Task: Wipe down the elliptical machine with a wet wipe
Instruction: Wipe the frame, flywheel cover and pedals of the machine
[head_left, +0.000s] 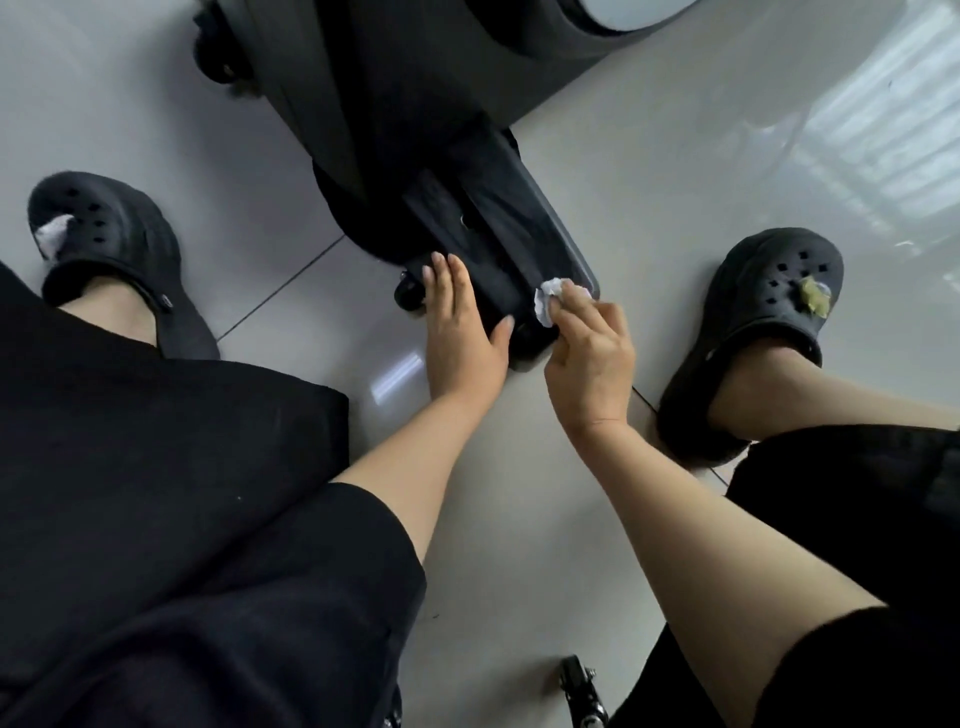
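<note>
I'm seeing the left hand resting flat, fingers straight, on the black plastic elliptical machine base, likely bracing it. Right hand is pinching the crumpled white wet wipe against the base's end at 4 o'clock. Glossy pale grey tiled floor is reflecting window light.

Item count, head view:

- Elliptical machine: one, black, on the floor.
- Wet wipe: one, white, crumpled.
- Hands: two, the left hand and the right hand.
- Clogs: two, black, the left clog and the right clog.
- Clog charms: two, one white charm and one green charm, one per clog.
- Small black metal part at the bottom edge: one, identity cannot be determined.
</note>
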